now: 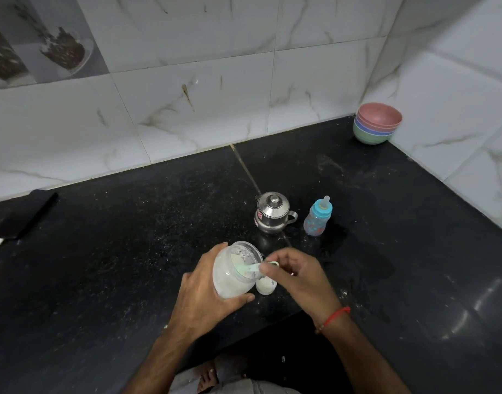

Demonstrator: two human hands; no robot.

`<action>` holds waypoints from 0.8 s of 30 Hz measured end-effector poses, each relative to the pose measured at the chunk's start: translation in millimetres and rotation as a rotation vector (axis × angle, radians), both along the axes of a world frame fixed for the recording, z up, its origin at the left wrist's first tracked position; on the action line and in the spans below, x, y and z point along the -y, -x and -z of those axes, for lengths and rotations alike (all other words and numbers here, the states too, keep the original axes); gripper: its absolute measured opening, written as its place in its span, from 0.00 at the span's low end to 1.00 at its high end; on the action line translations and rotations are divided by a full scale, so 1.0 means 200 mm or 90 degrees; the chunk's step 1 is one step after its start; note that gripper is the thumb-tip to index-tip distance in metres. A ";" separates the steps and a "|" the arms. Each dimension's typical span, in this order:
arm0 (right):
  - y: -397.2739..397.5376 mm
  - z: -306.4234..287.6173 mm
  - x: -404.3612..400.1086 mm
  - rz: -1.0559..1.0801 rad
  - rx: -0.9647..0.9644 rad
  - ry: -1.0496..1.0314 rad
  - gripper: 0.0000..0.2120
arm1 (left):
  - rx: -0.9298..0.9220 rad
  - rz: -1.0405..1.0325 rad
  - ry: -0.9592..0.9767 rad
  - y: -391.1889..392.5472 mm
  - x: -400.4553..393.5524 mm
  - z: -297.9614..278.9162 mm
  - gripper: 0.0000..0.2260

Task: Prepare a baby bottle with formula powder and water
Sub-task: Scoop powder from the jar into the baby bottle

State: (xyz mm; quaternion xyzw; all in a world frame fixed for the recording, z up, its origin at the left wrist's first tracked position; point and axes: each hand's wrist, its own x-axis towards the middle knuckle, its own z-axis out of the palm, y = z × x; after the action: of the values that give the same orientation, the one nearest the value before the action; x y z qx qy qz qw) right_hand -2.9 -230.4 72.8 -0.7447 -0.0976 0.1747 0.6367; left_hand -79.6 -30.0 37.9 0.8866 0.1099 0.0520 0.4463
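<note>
My left hand [204, 291] grips a clear plastic jar of white formula powder [235, 273], tilted with its open mouth toward the right. My right hand [295, 275] pinches the handle of a pale green scoop [251, 268] whose bowl is inside the jar's mouth. A small white lid or cup [265, 285] sits on the counter just below the jar's mouth. The baby bottle [317, 216], clear with a blue collar and teat on, stands upright farther back. A small lidded steel pot [272, 213] stands to its left.
The black stone counter [130, 251] is dusted with white specks and meets tiled walls at the back and right. Stacked coloured bowls [377, 123] sit in the far right corner. A dark phone [22, 214] with a white cable lies at the left edge.
</note>
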 end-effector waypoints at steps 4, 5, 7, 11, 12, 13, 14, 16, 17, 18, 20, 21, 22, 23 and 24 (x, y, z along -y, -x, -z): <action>-0.08 0.11 -0.02 0.136 0.027 0.075 0.07 | 0.022 -0.010 0.081 -0.02 0.01 0.02 0.49; -0.10 0.15 0.02 0.148 0.089 0.146 0.07 | 0.030 -0.020 0.100 -0.03 0.01 0.03 0.48; -0.12 0.24 0.10 0.057 0.185 0.346 0.14 | 0.036 -0.055 0.111 -0.04 0.00 0.03 0.46; -0.14 0.34 0.19 -0.248 0.153 0.647 0.35 | 0.000 -0.104 0.128 -0.11 -0.05 0.06 0.44; -0.13 0.36 0.19 -0.283 0.161 0.684 0.37 | -0.004 -0.108 0.135 -0.14 -0.06 0.06 0.44; -0.13 0.38 0.19 -0.290 0.171 0.706 0.38 | -0.004 -0.109 0.137 -0.16 -0.08 0.07 0.44; -0.14 0.39 0.18 -0.278 0.175 0.714 0.37 | -0.004 -0.109 0.135 -0.19 -0.09 0.07 0.45; -0.15 0.40 0.16 -0.236 0.170 0.704 0.35 | -0.008 -0.106 0.121 -0.23 -0.10 0.06 0.44; -0.16 0.40 0.15 -0.211 0.173 0.693 0.34 | -0.008 -0.100 0.111 -0.24 -0.10 0.06 0.44; -0.17 0.41 0.15 -0.186 0.183 0.687 0.33 | -0.006 -0.092 0.102 -0.24 -0.10 0.05 0.44; -0.19 0.41 0.15 -0.141 0.213 0.694 0.33 | -0.004 -0.081 0.090 -0.26 -0.10 0.05 0.44; -0.20 0.40 0.15 -0.129 0.222 0.698 0.35 | -0.005 -0.078 0.089 -0.26 -0.10 0.06 0.43; -0.21 0.40 0.15 -0.132 0.221 0.702 0.37 | -0.007 -0.076 0.092 -0.26 -0.09 0.06 0.43; -0.22 0.41 0.15 -0.150 0.213 0.703 0.40 | -0.007 -0.074 0.096 -0.26 -0.09 0.06 0.43; -0.24 0.41 0.14 -0.174 0.202 0.703 0.41 | -0.005 -0.070 0.098 -0.27 -0.09 0.07 0.43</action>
State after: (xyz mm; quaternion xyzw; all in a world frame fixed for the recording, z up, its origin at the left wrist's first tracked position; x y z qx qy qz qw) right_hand 44.4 -258.9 -8.3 -0.9636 -0.1815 0.1666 0.1043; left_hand -26.4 -12.6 24.0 0.8426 0.1641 0.0642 0.5089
